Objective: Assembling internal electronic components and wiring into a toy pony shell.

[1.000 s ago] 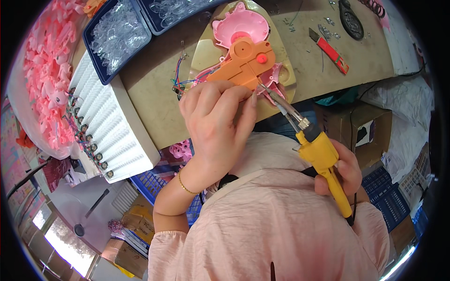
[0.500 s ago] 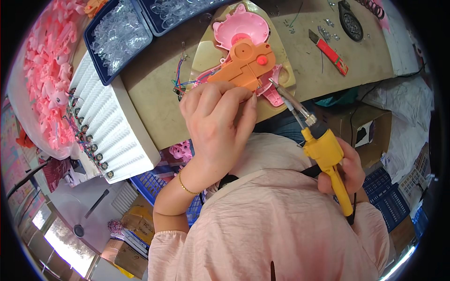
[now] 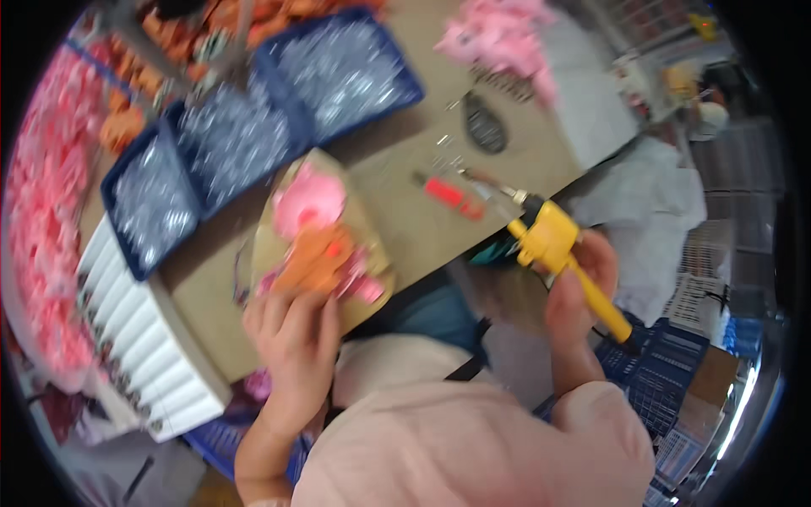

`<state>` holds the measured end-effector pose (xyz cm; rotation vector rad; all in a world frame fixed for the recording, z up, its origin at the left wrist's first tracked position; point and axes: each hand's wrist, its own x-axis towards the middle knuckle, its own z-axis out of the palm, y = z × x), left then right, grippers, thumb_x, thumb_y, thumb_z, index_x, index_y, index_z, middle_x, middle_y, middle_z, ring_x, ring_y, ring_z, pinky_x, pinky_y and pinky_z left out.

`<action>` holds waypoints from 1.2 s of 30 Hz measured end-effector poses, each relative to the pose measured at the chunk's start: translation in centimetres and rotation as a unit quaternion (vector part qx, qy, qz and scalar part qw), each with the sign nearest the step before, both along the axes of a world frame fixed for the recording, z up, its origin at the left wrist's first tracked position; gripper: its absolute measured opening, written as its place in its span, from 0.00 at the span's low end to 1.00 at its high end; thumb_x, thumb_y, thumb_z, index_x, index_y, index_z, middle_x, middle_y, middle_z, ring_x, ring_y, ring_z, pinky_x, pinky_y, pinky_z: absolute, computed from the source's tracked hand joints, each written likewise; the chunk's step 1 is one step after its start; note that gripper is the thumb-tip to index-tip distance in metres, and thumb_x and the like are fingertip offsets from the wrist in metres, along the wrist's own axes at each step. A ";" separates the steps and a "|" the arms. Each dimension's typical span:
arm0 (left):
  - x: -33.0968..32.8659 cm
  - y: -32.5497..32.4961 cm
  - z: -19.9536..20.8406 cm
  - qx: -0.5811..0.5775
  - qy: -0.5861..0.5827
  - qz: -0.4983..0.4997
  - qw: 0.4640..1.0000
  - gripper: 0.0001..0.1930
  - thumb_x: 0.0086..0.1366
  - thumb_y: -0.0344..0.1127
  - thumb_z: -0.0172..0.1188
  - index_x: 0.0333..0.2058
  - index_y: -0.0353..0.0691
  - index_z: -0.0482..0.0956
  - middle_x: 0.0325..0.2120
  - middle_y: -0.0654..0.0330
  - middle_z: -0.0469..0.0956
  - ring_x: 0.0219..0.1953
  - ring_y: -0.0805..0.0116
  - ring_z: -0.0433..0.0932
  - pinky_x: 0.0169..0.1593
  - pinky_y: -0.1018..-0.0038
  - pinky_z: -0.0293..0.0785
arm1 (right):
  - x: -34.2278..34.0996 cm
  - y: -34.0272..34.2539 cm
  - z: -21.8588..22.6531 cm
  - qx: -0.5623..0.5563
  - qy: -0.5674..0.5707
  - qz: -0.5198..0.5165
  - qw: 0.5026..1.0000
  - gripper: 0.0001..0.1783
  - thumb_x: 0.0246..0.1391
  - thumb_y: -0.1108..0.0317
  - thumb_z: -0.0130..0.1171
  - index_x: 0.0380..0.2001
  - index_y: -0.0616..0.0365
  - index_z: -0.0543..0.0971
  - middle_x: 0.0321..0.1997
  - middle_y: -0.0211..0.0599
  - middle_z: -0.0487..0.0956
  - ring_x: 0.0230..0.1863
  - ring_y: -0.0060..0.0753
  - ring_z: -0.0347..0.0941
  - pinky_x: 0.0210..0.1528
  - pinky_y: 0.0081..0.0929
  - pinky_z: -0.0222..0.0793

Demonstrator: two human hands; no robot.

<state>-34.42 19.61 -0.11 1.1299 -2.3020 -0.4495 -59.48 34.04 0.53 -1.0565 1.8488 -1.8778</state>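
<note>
Along the lower edge, a pale pink shirt [image 3: 473, 439] is seen. By the right grip [image 3: 568, 306], held out to the side, a yellow soldering iron [image 3: 549, 237] is grasped, its tip pointed over the counter [image 3: 414, 211]. The left grip [image 3: 291, 342] is curled at the near end of an orange housing [image 3: 312, 258]; whether anything is pinched there cannot be told, the view being blurred. The housing is laid partly over a pink shell [image 3: 311, 198], and both are carried by a tan board [image 3: 369, 241] set near the counter's front edge. To the left, a white ribbed tray [image 3: 139, 338] is placed. To the right of the board, a red-handled cutter [image 3: 454, 198] is laid, with a dark oval tool [image 3: 486, 125] beyond. Farther back, clear plastic pieces [image 3: 232, 139] are held in navy bins [image 3: 291, 101]; behind these, orange parts [image 3: 127, 131] are piled, while pink parts [image 3: 46, 228] are heaped along the far left. More pink pieces [image 3: 498, 34] are gathered toward the back right. Off the counter, the room's right side is taken up by whitish sheeting [image 3: 650, 203] and blue crates [image 3: 655, 363].
</note>
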 end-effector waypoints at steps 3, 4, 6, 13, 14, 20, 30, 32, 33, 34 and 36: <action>0.8 0.4 0.3 0.031 0.009 -0.002 0.999 0.05 0.50 0.30 0.63 0.28 0.42 0.77 0.27 0.61 0.72 0.36 0.61 0.68 0.44 0.66 0.60 | -4.9 -1.6 4.5 0.011 0.031 -0.091 0.995 0.22 0.49 0.73 0.53 0.50 0.63 0.67 0.47 0.42 0.72 0.44 0.33 0.72 0.37 0.26 0.73; 1.0 0.4 0.5 0.045 -0.008 0.001 0.999 0.05 0.51 0.30 0.63 0.28 0.42 0.77 0.27 0.62 0.71 0.36 0.61 0.68 0.44 0.66 0.60 | -6.0 -1.9 6.1 0.027 0.063 -0.048 0.997 0.21 0.48 0.77 0.51 0.49 0.64 0.68 0.47 0.41 0.72 0.47 0.32 0.71 0.41 0.25 0.73; 1.0 0.3 0.6 0.036 -0.012 0.008 0.999 0.05 0.51 0.30 0.63 0.28 0.41 0.77 0.26 0.62 0.71 0.36 0.61 0.68 0.43 0.66 0.59 | -7.7 -4.0 7.0 0.080 0.092 -0.035 0.992 0.21 0.50 0.74 0.55 0.49 0.64 0.69 0.46 0.40 0.73 0.46 0.30 0.71 0.43 0.24 0.71; 3.0 -4.0 1.6 -0.010 0.060 0.105 0.993 0.07 0.50 0.32 0.64 0.28 0.39 0.77 0.29 0.57 0.74 0.32 0.59 0.72 0.38 0.68 0.65 | -11.9 -8.6 -0.7 0.080 0.103 -0.049 0.990 0.15 0.56 0.68 0.54 0.46 0.62 0.71 0.42 0.34 0.73 0.40 0.21 0.69 0.39 0.19 0.67; 3.6 -4.7 1.9 -0.012 0.047 0.126 0.991 0.07 0.50 0.32 0.64 0.28 0.39 0.77 0.29 0.57 0.74 0.32 0.59 0.72 0.38 0.68 0.65 | -12.0 -7.7 -1.9 0.108 0.023 -0.072 0.991 0.13 0.56 0.69 0.54 0.44 0.62 0.71 0.40 0.32 0.73 0.37 0.19 0.69 0.37 0.18 0.66; 3.5 -8.4 1.5 0.054 -0.130 0.084 0.986 0.11 0.55 0.36 0.59 0.27 0.33 0.76 0.25 0.54 0.74 0.29 0.60 0.74 0.35 0.69 0.69 | -1.6 -8.4 -0.8 0.215 0.114 0.291 0.925 0.10 0.52 0.72 0.55 0.39 0.62 0.74 0.41 0.34 0.74 0.38 0.24 0.71 0.42 0.22 0.66; 4.4 -7.0 -0.7 0.274 0.000 0.082 0.958 0.12 0.57 0.39 0.59 0.29 0.33 0.75 0.23 0.53 0.74 0.28 0.58 0.73 0.34 0.69 0.69 | 4.3 -19.9 1.9 0.220 0.217 0.585 0.750 0.19 0.39 0.70 0.64 0.39 0.58 0.76 0.44 0.39 0.74 0.44 0.37 0.71 0.45 0.29 0.66; 4.5 -7.4 -1.7 0.269 0.061 0.056 0.960 0.11 0.56 0.37 0.59 0.29 0.33 0.75 0.24 0.53 0.74 0.29 0.54 0.72 0.35 0.67 0.69 | 5.3 -18.8 3.3 0.213 0.241 0.556 0.767 0.19 0.37 0.71 0.65 0.38 0.58 0.76 0.42 0.39 0.74 0.41 0.37 0.71 0.43 0.28 0.67; 4.6 -7.5 -2.1 0.239 0.124 0.055 0.961 0.11 0.56 0.36 0.59 0.29 0.33 0.75 0.23 0.55 0.74 0.28 0.58 0.72 0.33 0.70 0.69 | 6.0 -17.7 4.1 0.206 0.262 0.518 0.788 0.19 0.36 0.71 0.65 0.36 0.59 0.75 0.40 0.39 0.74 0.38 0.36 0.71 0.40 0.27 0.68; 4.8 -7.6 -2.4 0.209 0.187 0.054 0.958 0.10 0.57 0.35 0.60 0.30 0.33 0.76 0.23 0.58 0.75 0.27 0.63 0.73 0.32 0.72 0.68 | 6.9 -16.7 4.7 0.208 0.260 0.518 0.788 0.19 0.36 0.71 0.65 0.36 0.59 0.75 0.40 0.39 0.74 0.38 0.36 0.71 0.40 0.27 0.68; 5.2 -7.1 -2.0 0.328 0.262 0.063 0.905 0.09 0.57 0.35 0.60 0.30 0.33 0.77 0.22 0.61 0.75 0.26 0.70 0.72 0.31 0.75 0.68 | 8.4 -14.2 5.9 0.176 0.324 0.433 0.822 0.18 0.37 0.70 0.65 0.34 0.61 0.73 0.33 0.39 0.72 0.31 0.32 0.71 0.32 0.27 0.68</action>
